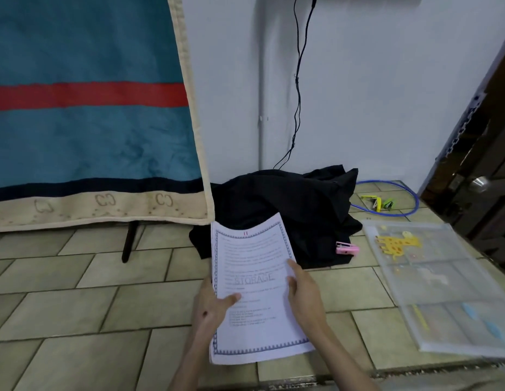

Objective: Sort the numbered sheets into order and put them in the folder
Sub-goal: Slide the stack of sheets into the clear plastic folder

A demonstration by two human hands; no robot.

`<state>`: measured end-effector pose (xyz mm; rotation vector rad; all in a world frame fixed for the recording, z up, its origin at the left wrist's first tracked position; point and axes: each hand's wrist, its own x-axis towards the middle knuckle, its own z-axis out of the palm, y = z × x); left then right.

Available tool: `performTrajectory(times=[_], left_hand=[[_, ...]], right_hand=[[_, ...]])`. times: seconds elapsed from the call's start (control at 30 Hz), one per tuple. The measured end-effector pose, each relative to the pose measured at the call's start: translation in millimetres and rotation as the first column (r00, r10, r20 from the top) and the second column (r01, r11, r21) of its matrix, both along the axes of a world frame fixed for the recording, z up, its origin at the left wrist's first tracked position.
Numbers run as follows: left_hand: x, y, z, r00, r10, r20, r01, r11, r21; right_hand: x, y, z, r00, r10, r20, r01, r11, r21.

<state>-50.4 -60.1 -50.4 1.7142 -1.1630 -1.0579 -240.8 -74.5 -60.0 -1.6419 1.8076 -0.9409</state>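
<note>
Sheets, a thin floppy stack, hang over the tiled floor, pinched at both side edges by the left hand and right hand. Paper likely slides; the folder lies at three o'clock.

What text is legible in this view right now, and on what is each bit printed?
"STORAGE": large outlined word across the middle of the top sheet, held by the left hand and right hand.
"11": red mark at the sheet's top, faint.
"CC": mirrored letter pairs along the blanket border.
Sheet's body text: too blurred.
</note>
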Motion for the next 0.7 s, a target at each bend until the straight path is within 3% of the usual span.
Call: performTrajectory(times=[0.07,0.13,0.2,0.33,0.43,0.6,0.63,0.7], left_hand=[[-2,4,-6,0.999,-0.001,0.037,0.001,1.000,-0.010],[-3,6,-8,0.968,-0.004,0.250,0.008,1.000,-0.012],[-3,7,-7,0.861,-0.029,0.509,0.028,1.000,0.009],[-4,7,-12,0.610,-0.320,0.725,0.311,0.938,0.152],[-7,11,-22,0.516,-0.373,0.771,0.351,0.913,0.206],[-7,12,-30,0.525,-0.332,0.783,0.329,0.928,0.173],[-7,12,-31,0.527,-0.341,0.778,0.330,0.926,0.182],[-7,12,-32,0.521,-0.354,0.777,0.327,0.923,0.201]], right_hand=[[3,2,-8,0.994,0.009,-0.108,-0.006,1.000,0.028],[5,3,-13,0.979,-0.007,-0.201,0.014,0.999,0.035],[7,4,-18,0.939,-0.037,-0.341,0.033,0.999,-0.016],[8,7,-18,0.826,-0.015,-0.563,0.056,0.997,0.056],[4,8,-24,0.802,0.018,-0.596,0.041,0.995,0.086],[4,6,-18,0.840,0.057,-0.539,0.000,0.994,0.105],[-2,5,-14,0.873,0.006,-0.488,0.024,0.998,0.056],[-24,1,-7,0.894,-0.246,-0.375,0.221,0.969,-0.109]])
